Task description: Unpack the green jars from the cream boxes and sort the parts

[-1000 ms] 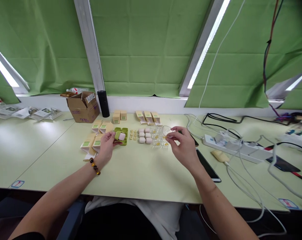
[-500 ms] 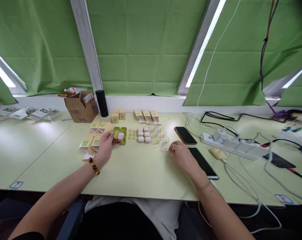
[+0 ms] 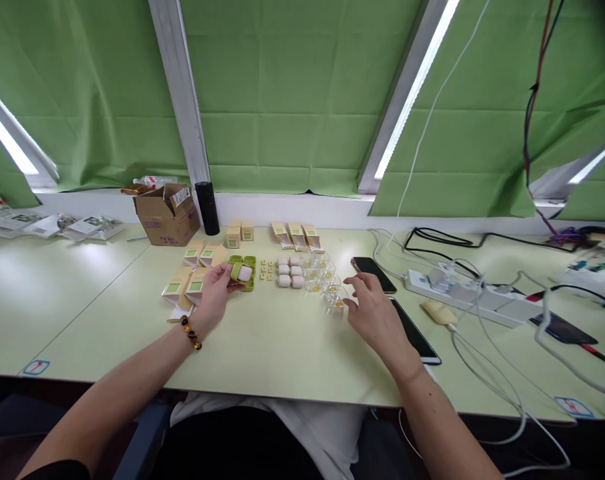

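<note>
My left hand [image 3: 215,293] grips a small green case with a pale pink piece [image 3: 243,272] in it. Just behind it, more green cases [image 3: 250,261] stand on the table, partly hidden by the held one. To their right come rows of tiny yellow pieces [image 3: 267,270], then pale pink rounded blocks [image 3: 283,271]. Further right is a cluster of small clear containers [image 3: 313,274] with yellow spots at their bottoms. My right hand [image 3: 375,317] hovers at the near right end of this cluster, beside the nearest clear container [image 3: 336,303], fingers apart and holding nothing.
Opened kraft boxes [image 3: 175,285] lie left of the green cases, others [image 3: 295,235] at the back. A carton [image 3: 168,217] and black cylinder [image 3: 207,209] stand behind. On the right are a phone [image 3: 373,274], a tablet [image 3: 416,333], a power strip [image 3: 472,298] and loose cables.
My right hand has let go of the nearest clear container and drawn slightly right, its fingers spreading. My left hand keeps the green case in much the same place.
</note>
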`<state>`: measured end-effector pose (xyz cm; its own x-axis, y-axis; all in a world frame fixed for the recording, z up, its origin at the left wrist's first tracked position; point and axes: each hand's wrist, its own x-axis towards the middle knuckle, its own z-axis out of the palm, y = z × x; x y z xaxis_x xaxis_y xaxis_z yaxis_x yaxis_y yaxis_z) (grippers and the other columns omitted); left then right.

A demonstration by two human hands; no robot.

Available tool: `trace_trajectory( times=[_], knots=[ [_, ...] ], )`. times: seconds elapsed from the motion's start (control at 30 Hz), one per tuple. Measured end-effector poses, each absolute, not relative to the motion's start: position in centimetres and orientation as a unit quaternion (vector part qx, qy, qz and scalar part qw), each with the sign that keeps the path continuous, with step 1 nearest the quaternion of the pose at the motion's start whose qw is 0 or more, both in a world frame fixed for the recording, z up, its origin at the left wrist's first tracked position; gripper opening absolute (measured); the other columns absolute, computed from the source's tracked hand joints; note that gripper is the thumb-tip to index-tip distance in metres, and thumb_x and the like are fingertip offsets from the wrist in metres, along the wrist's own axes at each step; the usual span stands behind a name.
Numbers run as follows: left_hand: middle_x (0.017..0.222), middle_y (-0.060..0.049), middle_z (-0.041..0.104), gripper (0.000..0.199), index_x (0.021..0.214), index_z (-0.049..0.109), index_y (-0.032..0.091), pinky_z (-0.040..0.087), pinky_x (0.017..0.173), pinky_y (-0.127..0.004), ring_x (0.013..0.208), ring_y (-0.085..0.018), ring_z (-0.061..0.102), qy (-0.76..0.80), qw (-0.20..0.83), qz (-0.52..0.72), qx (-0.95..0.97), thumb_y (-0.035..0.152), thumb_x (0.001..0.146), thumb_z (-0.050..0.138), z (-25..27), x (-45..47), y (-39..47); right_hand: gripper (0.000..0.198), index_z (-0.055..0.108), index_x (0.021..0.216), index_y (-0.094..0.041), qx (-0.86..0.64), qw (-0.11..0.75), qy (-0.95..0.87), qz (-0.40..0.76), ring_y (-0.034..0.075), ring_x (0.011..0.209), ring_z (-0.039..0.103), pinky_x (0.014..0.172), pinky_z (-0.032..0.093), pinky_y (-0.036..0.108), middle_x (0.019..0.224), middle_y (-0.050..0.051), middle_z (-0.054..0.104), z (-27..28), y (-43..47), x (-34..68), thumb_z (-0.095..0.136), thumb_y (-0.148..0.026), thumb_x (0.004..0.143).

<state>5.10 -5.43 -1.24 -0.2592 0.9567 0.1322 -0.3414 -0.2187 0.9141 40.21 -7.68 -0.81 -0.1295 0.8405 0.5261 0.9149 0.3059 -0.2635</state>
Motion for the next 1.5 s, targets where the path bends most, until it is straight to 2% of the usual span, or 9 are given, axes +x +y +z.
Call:
trace_trajectory(
  times=[0.1,0.27,0.43,0.57,0.87,1.03,1.17,1.3,1.5],
  knots=[
    [0.089,-0.008,0.076,0.030,0.088,0.064,0.015,0.066,0.067,-0.033,0.077,-0.021,0.076,0.405,0.502,0.670,0.368,0.039,0.086,0.081,-1.2,5.3,-5.6,0.032,0.061,0.124,-0.021,-0.527,0.365,-0.765,-0.058,0.025,0.089,0.070,0.072,0.057,0.040,0.131,0.015,0.058,1.3,-8.3,38.0,0.056,-0.015,0.093],
    [0.094,-0.011,0.078,0.021,0.095,0.063,0.014,0.065,0.070,-0.033,0.077,-0.021,0.078,0.385,0.546,0.651,0.361,0.031,0.091,0.076,-1.2,5.5,-5.7,0.037,0.057,0.130,-0.025,-0.412,0.407,-0.812,0.064,0.023,0.088,0.067,0.076,0.058,0.041,0.129,0.012,0.062,2.5,-7.4,31.8,0.056,-0.015,0.094],
    [0.096,-0.011,0.078,0.027,0.097,0.059,0.016,0.064,0.068,-0.030,0.082,-0.024,0.080,0.363,0.576,0.642,0.352,0.025,0.085,0.081,-1.2,5.8,-5.8,0.048,0.054,0.134,-0.025,-0.388,0.424,-0.787,0.225,0.024,0.097,0.065,0.081,0.058,0.041,0.120,0.008,0.066,0.6,-5.9,25.3,0.074,-0.030,0.090],
    [0.095,-0.010,0.077,0.034,0.097,0.059,0.016,0.063,0.067,-0.029,0.092,-0.026,0.080,0.346,0.581,0.640,0.365,0.028,0.080,0.086,-1.2,6.2,-5.9,0.053,0.054,0.126,-0.024,-0.399,0.479,-0.731,0.277,0.025,0.105,0.065,0.085,0.057,0.042,0.123,0.009,0.064,-0.8,-5.9,22.2,0.082,-0.040,0.083],
    [0.090,-0.003,0.074,0.045,0.097,0.056,0.020,0.063,0.070,-0.028,0.086,-0.020,0.077,0.355,0.569,0.637,0.382,0.040,0.077,0.091,-1.9,7.1,-6.2,0.046,0.053,0.114,-0.024,-0.428,0.538,-0.687,0.233,0.026,0.103,0.059,0.084,0.056,0.042,0.116,0.008,0.060,-2.4,-6.4,21.0,0.081,-0.041,0.082],
    [0.084,0.000,0.072,0.047,0.108,0.055,0.021,0.060,0.069,-0.027,0.071,-0.014,0.072,0.350,0.573,0.603,0.430,0.043,0.082,0.086,-1.5,6.7,-6.7,0.044,0.052,0.122,-0.023,-0.395,0.556,-0.702,0.208,0.029,0.114,0.058,0.093,0.056,0.047,0.125,0.013,0.059,-3.0,-6.1,21.5,0.074,-0.035,0.086],
    [0.097,-0.003,0.075,0.051,0.116,0.053,0.023,0.062,0.083,-0.033,0.090,-0.018,0.075,0.351,0.529,0.615,0.467,0.045,0.083,0.085,-0.9,6.5,-7.0,0.046,0.050,0.128,-0.023,-0.388,0.565,-0.698,0.207,0.030,0.115,0.061,0.098,0.054,0.049,0.126,0.013,0.062,-3.1,-5.6,22.4,0.071,-0.032,0.089],
    [0.101,-0.008,0.075,0.050,0.115,0.052,0.021,0.062,0.085,-0.038,0.100,-0.023,0.073,0.366,0.460,0.621,0.518,0.051,0.086,0.081,-0.9,6.6,-6.9,0.044,0.051,0.127,-0.023,-0.377,0.564,-0.716,0.165,0.030,0.113,0.061,0.095,0.055,0.048,0.123,0.013,0.063,-3.1,-5.0,23.2,0.070,-0.031,0.089],
    [0.121,-0.013,0.069,0.037,0.119,0.057,0.021,0.056,0.098,-0.040,0.119,-0.025,0.066,0.365,0.351,0.605,0.615,0.043,0.094,0.073,-1.1,6.7,-7.7,0.038,0.053,0.126,-0.022,-0.327,0.575,-0.745,0.091,0.031,0.111,0.059,0.094,0.054,0.049,0.118,0.013,0.065,-3.0,-4.7,23.8,0.064,-0.024,0.090]
  ],
)
